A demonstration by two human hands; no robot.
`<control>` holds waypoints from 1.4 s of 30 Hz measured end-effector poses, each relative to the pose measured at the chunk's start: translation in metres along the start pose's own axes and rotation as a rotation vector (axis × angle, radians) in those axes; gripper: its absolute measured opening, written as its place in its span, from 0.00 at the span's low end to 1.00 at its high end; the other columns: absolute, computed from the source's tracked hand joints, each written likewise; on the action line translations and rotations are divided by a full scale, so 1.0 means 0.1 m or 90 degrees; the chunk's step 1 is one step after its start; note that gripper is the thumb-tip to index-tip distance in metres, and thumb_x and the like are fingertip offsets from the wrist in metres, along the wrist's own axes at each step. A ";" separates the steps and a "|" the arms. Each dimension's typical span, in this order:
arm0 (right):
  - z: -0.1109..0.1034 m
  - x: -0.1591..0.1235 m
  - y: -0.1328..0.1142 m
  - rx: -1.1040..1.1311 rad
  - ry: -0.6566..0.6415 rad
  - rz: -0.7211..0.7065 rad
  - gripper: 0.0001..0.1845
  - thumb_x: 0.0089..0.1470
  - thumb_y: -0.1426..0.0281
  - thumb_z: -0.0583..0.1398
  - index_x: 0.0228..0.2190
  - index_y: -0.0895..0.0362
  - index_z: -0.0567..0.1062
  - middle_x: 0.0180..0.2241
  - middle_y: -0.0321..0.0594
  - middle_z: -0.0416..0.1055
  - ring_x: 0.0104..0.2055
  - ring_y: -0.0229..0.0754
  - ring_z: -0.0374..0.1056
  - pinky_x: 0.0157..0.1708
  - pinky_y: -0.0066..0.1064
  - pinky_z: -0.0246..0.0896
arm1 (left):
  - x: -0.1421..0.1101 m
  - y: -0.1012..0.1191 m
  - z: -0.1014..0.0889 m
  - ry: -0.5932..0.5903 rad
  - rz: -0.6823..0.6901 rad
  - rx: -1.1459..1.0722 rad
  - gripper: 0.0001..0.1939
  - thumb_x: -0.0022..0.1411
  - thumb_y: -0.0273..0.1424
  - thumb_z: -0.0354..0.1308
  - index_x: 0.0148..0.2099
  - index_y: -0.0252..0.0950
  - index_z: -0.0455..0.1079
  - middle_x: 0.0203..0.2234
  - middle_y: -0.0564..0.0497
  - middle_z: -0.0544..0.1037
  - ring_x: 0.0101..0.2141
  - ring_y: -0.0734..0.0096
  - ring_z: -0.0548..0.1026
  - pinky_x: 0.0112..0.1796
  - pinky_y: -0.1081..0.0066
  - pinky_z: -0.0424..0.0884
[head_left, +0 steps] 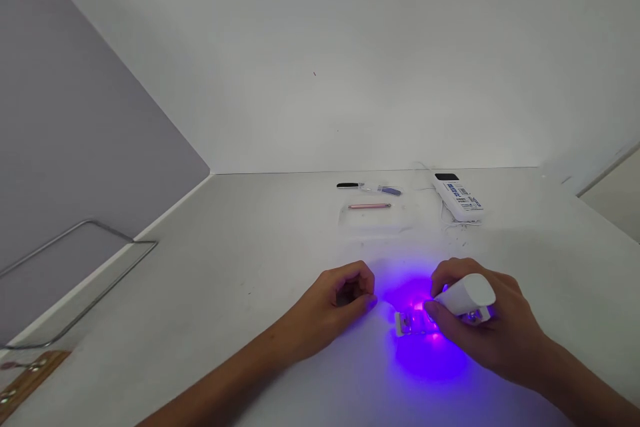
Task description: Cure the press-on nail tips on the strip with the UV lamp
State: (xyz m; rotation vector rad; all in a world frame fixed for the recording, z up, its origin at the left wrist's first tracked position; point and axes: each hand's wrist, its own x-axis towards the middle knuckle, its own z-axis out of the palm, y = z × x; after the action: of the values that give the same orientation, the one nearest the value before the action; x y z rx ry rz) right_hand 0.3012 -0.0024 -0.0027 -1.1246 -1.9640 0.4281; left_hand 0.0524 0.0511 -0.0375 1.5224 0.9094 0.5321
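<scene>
My right hand [500, 323] is closed around a white handheld UV lamp [465, 295], which throws violet light downward. Below the lamp lies a small clear and white strip-like holder [403, 323]; its middle is washed out by the glow, and the lamp and fingers cover part of it. To the left of the strip, my left hand [330, 310] rests on the white table with curled fingers. Its thumb tip is close to the index finger, and nothing shows between them.
Behind the hands lie a pink pen-like stick [369, 206], a black-handled tool [350, 185] and a small bluish-grey piece [390, 191]. A white device [459, 199] with a dark panel and thin cable sits back right. A bent metal wire frame [105, 290] extends over the left edge.
</scene>
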 end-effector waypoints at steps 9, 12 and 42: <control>-0.01 0.01 -0.02 -0.015 -0.005 -0.004 0.04 0.61 0.72 0.60 0.36 0.51 0.68 0.26 0.30 0.72 0.19 0.32 0.65 0.17 0.21 0.62 | 0.00 -0.02 0.00 -0.002 0.003 -0.003 0.06 0.64 0.32 0.57 0.35 0.37 0.64 0.25 0.58 0.62 0.27 0.74 0.57 0.28 0.72 0.55; -0.01 0.01 -0.03 -0.009 -0.007 -0.007 0.05 0.61 0.72 0.60 0.36 0.51 0.68 0.26 0.29 0.72 0.19 0.31 0.65 0.17 0.21 0.62 | -0.01 -0.02 0.00 -0.002 0.005 -0.002 0.07 0.64 0.33 0.58 0.35 0.37 0.64 0.25 0.58 0.62 0.27 0.74 0.57 0.28 0.72 0.55; -0.02 0.02 -0.04 -0.021 -0.010 -0.008 0.05 0.61 0.72 0.60 0.37 0.51 0.68 0.27 0.30 0.73 0.20 0.32 0.67 0.18 0.21 0.64 | -0.01 0.05 0.02 -0.005 -0.005 0.050 0.07 0.64 0.33 0.57 0.35 0.38 0.64 0.25 0.57 0.63 0.27 0.73 0.58 0.28 0.72 0.56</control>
State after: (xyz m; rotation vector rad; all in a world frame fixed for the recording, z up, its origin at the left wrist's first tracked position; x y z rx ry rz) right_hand 0.3000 -0.0030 0.0014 -1.1324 -1.9981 0.4006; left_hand 0.0544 0.0491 -0.0327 1.5899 0.9401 0.4888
